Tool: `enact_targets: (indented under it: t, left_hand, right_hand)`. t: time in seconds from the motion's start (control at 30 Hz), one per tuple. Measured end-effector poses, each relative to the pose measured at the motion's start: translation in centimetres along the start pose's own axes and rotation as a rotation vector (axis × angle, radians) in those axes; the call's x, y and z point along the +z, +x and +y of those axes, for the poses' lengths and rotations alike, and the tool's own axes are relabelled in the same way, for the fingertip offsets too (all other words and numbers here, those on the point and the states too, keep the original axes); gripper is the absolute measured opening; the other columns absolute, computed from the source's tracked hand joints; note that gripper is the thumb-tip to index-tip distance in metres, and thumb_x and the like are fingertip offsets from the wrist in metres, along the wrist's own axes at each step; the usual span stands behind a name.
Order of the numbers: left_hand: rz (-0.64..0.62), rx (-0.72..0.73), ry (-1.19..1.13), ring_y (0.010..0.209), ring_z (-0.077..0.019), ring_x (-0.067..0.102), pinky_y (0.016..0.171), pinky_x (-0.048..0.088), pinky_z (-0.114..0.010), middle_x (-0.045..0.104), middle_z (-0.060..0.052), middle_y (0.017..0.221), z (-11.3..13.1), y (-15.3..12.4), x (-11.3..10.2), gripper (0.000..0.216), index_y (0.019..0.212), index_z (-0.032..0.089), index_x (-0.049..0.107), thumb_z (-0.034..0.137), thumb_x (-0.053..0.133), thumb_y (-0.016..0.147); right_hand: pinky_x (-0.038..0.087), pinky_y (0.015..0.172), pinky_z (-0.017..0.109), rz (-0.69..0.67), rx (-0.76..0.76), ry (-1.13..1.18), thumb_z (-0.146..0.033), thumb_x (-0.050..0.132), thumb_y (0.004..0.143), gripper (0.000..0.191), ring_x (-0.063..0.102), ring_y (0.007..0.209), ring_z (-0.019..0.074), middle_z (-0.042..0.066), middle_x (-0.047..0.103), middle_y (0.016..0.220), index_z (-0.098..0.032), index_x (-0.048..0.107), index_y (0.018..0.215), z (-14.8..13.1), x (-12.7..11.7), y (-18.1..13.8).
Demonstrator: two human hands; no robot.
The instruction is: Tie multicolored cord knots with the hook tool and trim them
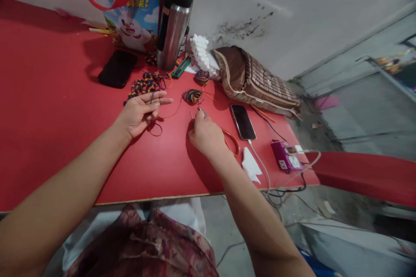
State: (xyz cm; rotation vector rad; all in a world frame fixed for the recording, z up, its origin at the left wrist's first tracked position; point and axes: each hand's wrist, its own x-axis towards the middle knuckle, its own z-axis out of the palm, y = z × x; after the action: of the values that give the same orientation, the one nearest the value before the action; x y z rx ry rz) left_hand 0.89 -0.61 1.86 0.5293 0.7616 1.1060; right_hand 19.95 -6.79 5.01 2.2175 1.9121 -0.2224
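Observation:
My left hand [143, 111] is over the red table, palm partly turned up, with a thin cord [156, 135] pinched at the thumb and looped around its fingers. One orange loop of it hangs below, and a strand runs right toward a small multicoloured cord bundle [192, 96]. My right hand [206, 133] is closed around scissors; their orange handle [232, 142] sticks out to its right and metal tips show ahead of the fingers. Behind the left hand lies a pile of dark and orange knotted cord pieces [143, 85]. A second cord bundle [202, 76] sits farther back.
A black phone [117, 68], a printed bag [133, 26] and steel flasks [175, 30] stand or lie at the back. To the right are a charging phone [243, 122], a brown beaded cushion [263, 78], white tissue [251, 165] and a purple power strip [282, 156] with cables.

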Motion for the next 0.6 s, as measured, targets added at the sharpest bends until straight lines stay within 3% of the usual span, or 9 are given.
enact_targets:
  t: [0.2,0.27,0.37,0.43,0.5,0.57,0.6]
  left_hand:
    - [-0.022,0.002,-0.001,0.041,-0.0024,0.051,0.041,0.038,-0.011,0.089,-0.015,0.09,0.0,-0.1,0.0,0.033,0.097,0.007,0.088,-0.015,0.066,0.086]
    - [-0.04,0.005,-0.002,0.041,-0.0023,0.053,0.041,0.038,-0.011,0.09,-0.017,0.094,0.0,-0.1,0.0,0.031,0.098,0.007,0.089,-0.013,0.068,0.085]
    - [-0.063,0.024,-0.002,0.041,-0.0015,0.052,0.042,0.038,-0.011,0.091,-0.019,0.097,0.0,-0.1,-0.3,0.029,0.1,0.008,0.09,-0.01,0.075,0.083]
    - [-0.067,0.04,0.005,0.043,-0.0019,0.053,0.043,0.04,-0.011,0.091,-0.018,0.097,0.0,-0.2,-0.5,0.029,0.101,0.009,0.091,-0.008,0.079,0.08]
    - [-0.074,0.047,0.019,0.043,-0.0031,0.055,0.043,0.042,-0.013,0.091,-0.017,0.097,-0.1,-0.2,-0.7,0.031,0.101,0.01,0.091,-0.007,0.081,0.076]
    - [-0.098,0.036,0.031,0.042,-0.0035,0.056,0.044,0.045,-0.014,0.092,-0.017,0.097,-0.1,-0.3,-0.8,0.032,0.1,0.01,0.091,-0.005,0.084,0.073]
    - [-0.112,0.026,0.035,0.042,-0.0031,0.055,0.044,0.045,-0.014,0.092,-0.017,0.098,-0.1,-0.3,-0.8,0.032,0.101,0.01,0.091,-0.005,0.086,0.073]
  right_hand:
    - [0.06,0.087,0.041,0.032,-0.12,0.097,-0.009,0.045,0.111,0.04,0.083,0.107,0.0338,0.027,0.082,0.129,-0.009,0.062,0.147,-0.8,0.4,0.7]
    - [0.058,0.087,0.039,0.148,-0.255,0.32,-0.011,0.052,0.107,0.034,0.079,0.1,0.029,0.022,0.083,0.122,-0.012,0.071,0.135,-0.4,-0.2,1.1]
    - [0.054,0.079,0.035,0.436,-0.463,0.861,-0.022,0.06,0.103,0.02,0.065,0.081,0.0195,0.008,0.078,0.099,-0.02,0.078,0.11,0.3,-2.3,1.7]
    - [0.05,0.068,0.032,0.367,-0.569,1.252,-0.031,0.065,0.102,0.022,0.058,0.071,0.0164,0.003,0.074,0.091,-0.024,0.081,0.115,0.6,-3.6,2.1]
    - [0.054,0.068,0.034,0.161,-0.68,1.577,-0.035,0.068,0.096,0.032,0.062,0.075,0.0175,0.005,0.077,0.101,-0.026,0.083,0.123,0.9,-3.9,3.0]
    - [0.06,0.074,0.038,-0.01,-0.74,1.79,-0.035,0.073,0.089,0.041,0.067,0.083,0.0197,0.006,0.079,0.11,-0.029,0.083,0.127,1.2,-2.8,4.1]
    - [0.061,0.074,0.038,-0.018,-0.768,1.847,-0.034,0.078,0.085,0.043,0.066,0.083,0.0193,0.005,0.078,0.108,-0.031,0.083,0.128,1.3,-2.0,4.7]
